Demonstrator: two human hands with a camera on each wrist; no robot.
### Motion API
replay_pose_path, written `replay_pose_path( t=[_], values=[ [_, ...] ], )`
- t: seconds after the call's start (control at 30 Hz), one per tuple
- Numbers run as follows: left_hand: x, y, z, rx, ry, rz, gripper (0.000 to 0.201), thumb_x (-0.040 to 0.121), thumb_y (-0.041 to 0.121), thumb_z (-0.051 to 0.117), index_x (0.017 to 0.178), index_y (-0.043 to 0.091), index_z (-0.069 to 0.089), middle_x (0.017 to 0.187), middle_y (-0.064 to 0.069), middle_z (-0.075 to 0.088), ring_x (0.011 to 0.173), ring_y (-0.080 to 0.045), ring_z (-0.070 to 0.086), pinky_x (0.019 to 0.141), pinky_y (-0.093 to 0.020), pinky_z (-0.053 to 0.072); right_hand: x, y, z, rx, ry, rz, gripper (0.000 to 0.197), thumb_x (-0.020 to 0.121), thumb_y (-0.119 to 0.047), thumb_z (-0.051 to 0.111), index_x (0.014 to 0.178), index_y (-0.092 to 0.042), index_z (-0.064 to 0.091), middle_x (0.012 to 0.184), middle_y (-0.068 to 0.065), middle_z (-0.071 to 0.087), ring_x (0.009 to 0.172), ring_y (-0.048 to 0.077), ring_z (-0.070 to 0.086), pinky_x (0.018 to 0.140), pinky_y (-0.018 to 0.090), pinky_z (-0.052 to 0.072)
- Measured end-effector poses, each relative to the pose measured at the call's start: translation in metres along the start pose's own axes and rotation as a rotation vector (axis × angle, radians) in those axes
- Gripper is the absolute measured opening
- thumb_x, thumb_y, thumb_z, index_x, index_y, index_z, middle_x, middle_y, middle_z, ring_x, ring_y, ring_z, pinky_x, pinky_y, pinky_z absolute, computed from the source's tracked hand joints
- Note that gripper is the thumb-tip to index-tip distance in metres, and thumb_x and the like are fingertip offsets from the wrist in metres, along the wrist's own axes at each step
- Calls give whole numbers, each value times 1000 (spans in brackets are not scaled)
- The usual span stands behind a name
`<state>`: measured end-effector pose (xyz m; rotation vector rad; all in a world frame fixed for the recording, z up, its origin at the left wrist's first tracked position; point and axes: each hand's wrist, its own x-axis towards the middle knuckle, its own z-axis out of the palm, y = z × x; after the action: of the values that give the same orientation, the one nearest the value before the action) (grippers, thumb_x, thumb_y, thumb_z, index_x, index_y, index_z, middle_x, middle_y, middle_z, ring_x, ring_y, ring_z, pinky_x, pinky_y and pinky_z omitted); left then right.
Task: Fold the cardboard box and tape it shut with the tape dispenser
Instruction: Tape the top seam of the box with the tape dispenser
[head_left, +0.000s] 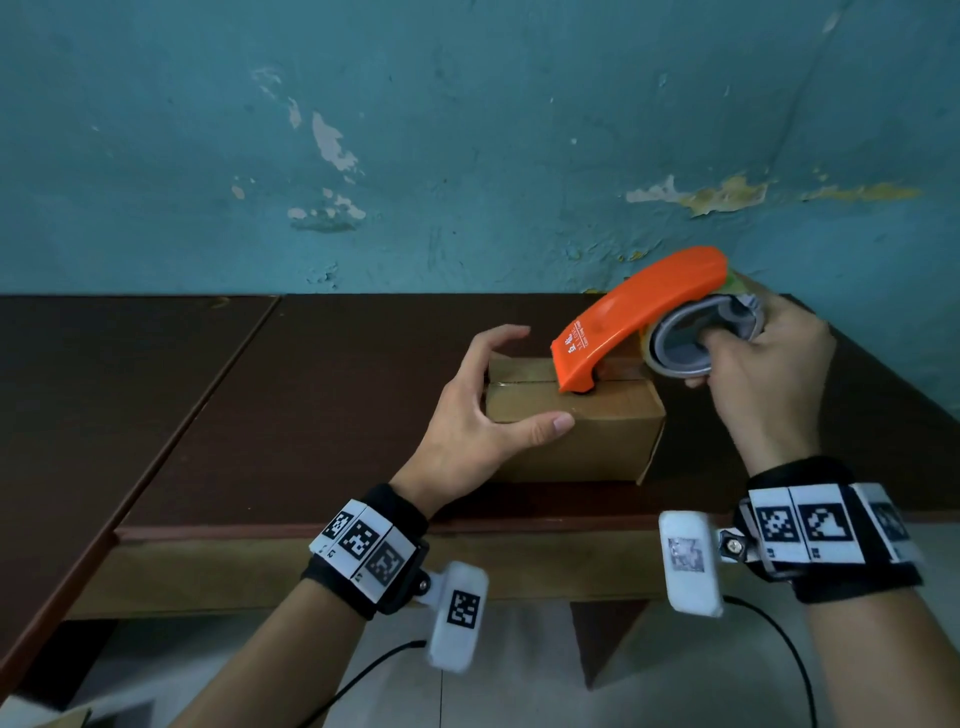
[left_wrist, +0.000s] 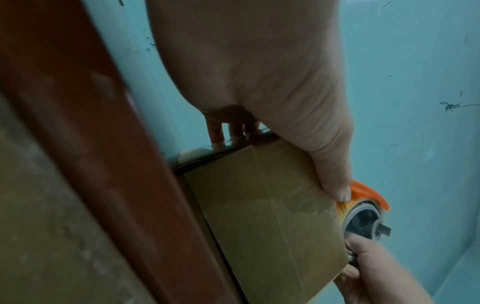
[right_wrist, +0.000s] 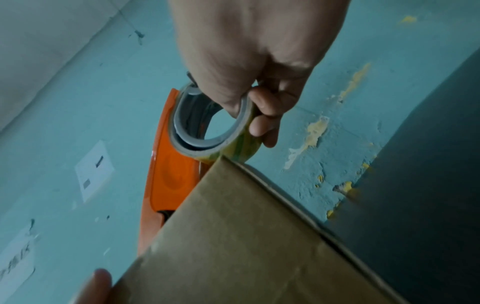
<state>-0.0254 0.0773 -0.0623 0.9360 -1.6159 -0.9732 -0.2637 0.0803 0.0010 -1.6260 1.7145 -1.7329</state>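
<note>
My L grip (head_left: 470, 415) clasped box (head_left: 602, 436) on table (head_left: 311, 395); R grip (head_left: 763, 379) curled round dispenser (head_left: 639, 312), nose on seam (head_left: 524, 383). Taping step, I judged; next needed steady pull along seam.

Peeling teal wall (head_left: 467, 130) behind dark brown table (head_left: 337, 364).

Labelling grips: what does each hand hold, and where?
Right hand grips the tape dispenser at its grey roll core; left hand holds the cardboard box at its left end.

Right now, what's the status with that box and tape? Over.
Left hand holds cardboard box steady. Right hand grips tape dispenser, nose on box top. Nothing seen in the way.
</note>
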Motion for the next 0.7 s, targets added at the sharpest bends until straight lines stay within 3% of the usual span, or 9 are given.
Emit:
replay_pose_path(
  t=[0.07, 0.13, 0.27, 0.37, 0.43, 0.5, 0.7],
  values=[
    [0, -1, 0, 22, -3, 10, 81, 79, 33, 92, 146, 37, 47, 131, 8, 63, 122, -15, 64, 107, -48, 53, 2, -3, -2, -35, -24, -16, 33, 90, 5, 62, 113, -17, 72, 91, -5, 70, 73, 1, 70, 51, 10, 52],
    [1, -1, 0, 38, -1, 13, 81, 79, 34, 91, 147, 37, 46, 136, 10, 61, 125, -14, 61, 109, -49, 52, 5, -4, -3, -84, -29, -41, 38, 89, 6, 62, 117, -18, 72, 92, -6, 69, 77, 1, 69, 51, 8, 51],
    [0, 0, -1, 15, -8, -4, 82, 78, 34, 92, 146, 37, 47, 127, 7, 65, 121, -16, 64, 106, -48, 54, 8, -3, 0, -133, -4, -64, 47, 89, 5, 62, 126, -22, 68, 96, -7, 69, 83, 13, 72, 66, 26, 62],
    [0, 0, -1, -5, -5, -7, 79, 78, 28, 93, 143, 33, 49, 118, 4, 68, 113, -17, 68, 101, -46, 57, 9, 4, 2, -99, -10, -5, 34, 91, 4, 61, 116, -16, 71, 98, -1, 72, 71, 6, 69, 51, 12, 53],
    [1, 0, -1, -3, 3, -10, 77, 77, 27, 93, 140, 32, 51, 113, 5, 68, 109, -15, 69, 98, -41, 58, 8, 12, 4, 9, 9, 94, 23, 92, 1, 62, 96, -19, 72, 92, 5, 74, 61, 5, 70, 48, 16, 51],
    [2, -1, -1, 8, 7, -8, 76, 75, 30, 94, 138, 33, 52, 113, 4, 68, 108, -15, 68, 98, -41, 58, 8, 15, 4, 134, 41, 202, 25, 91, -1, 62, 82, -23, 68, 87, 7, 74, 55, 5, 70, 48, 21, 51],
    [2, -1, -1, 25, 6, -6, 76, 72, 44, 92, 137, 38, 52, 126, 3, 64, 116, -20, 65, 102, -52, 54, 9, 11, 5, 241, 65, 228, 23, 91, -1, 63, 80, -21, 67, 83, 4, 73, 59, 8, 72, 49, 22, 52]
  ],
)
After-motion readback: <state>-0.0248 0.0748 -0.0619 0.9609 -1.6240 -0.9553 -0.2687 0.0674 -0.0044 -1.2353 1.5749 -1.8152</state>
